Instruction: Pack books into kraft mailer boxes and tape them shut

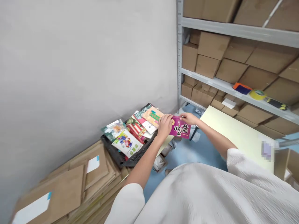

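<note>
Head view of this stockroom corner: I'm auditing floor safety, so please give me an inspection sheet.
surface: pale blue floor, cream board beside the hands
job's things: magenta paperback book with black characters; colourful picture books in a black plastic crate
clutter: stacked flat brown cardboard sheets; crumpled packaging on the floor
hands: left hand and right hand both hold the magenta paperback book with black characters
cables: nothing seen
surroundings: white wall; grey metal shelving holding brown cardboard boxes

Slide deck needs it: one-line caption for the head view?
Head view: the left hand and right hand hold a magenta book beside a black crate of picture books, near flat cardboard.
</note>
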`<state>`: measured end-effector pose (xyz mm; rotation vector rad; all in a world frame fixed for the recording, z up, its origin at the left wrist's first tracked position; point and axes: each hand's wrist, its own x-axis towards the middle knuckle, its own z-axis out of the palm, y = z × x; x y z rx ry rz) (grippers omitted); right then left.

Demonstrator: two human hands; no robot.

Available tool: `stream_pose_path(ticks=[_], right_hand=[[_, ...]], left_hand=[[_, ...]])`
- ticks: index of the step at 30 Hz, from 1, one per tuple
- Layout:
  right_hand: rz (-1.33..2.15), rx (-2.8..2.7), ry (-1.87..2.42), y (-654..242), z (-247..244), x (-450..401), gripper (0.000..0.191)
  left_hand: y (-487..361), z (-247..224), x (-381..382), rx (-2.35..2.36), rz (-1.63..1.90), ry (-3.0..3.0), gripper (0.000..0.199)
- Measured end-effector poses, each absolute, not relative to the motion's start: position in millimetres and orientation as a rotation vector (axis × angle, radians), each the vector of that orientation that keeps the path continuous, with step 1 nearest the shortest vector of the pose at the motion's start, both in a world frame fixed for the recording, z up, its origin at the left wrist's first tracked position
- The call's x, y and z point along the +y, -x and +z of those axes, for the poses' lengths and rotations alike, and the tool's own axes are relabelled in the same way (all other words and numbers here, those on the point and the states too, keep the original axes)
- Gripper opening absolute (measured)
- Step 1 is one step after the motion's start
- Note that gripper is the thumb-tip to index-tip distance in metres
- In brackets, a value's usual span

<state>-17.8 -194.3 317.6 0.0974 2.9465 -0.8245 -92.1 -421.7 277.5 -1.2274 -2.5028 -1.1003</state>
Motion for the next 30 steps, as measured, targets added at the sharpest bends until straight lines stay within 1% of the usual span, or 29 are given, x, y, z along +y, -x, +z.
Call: stream_pose_path(ticks=[6, 13, 15, 18, 19, 21, 23, 26, 28, 30], right_hand=[[-0.788, 2.868, -0.274, -56, 287, -99, 0.029], [-0.625, 2.829, -0.56, -123, 259, -23, 0.024], [-0.57, 2.927, -0.706, -136, 249, -11, 0.027], [-0.587, 3.085, -1.061, -154, 225, 3, 0.043], [-0.648, 3.074, -1.203, -159, 214, 8, 0.047], [-0.85, 2.927, -1.47, -169, 190, 16, 0.049], [-1.082, 2.685, -1.684, -175, 165, 23, 0.049], [-1.466, 2.236, -1.953, -174, 134, 30, 0.054], [-1.789, 1.9, -2.022, -168, 120, 32, 0.049], [-2.075, 1.625, -2.02, -160, 111, 33, 0.037]], left_hand=[[54, 236, -297, -2.593, -1.017, 1.577, 0.036], [19, 186, -193, -2.754, -1.001, 1.833, 0.02], [13, 172, -172, -2.809, -1.074, 1.801, 0.018], [10, 150, -142, -2.965, -1.276, 1.583, 0.015], [11, 143, -132, -3.039, -1.355, 1.47, 0.014], [15, 128, -112, -3.178, -1.528, 1.228, 0.011], [21, 115, -93, -3.259, -1.755, 0.999, 0.01], [31, 98, -66, -3.279, -2.08, 0.754, 0.012], [39, 88, -50, -3.297, -2.156, 0.716, 0.013], [47, 79, -38, -3.336, -2.149, 0.751, 0.014]])
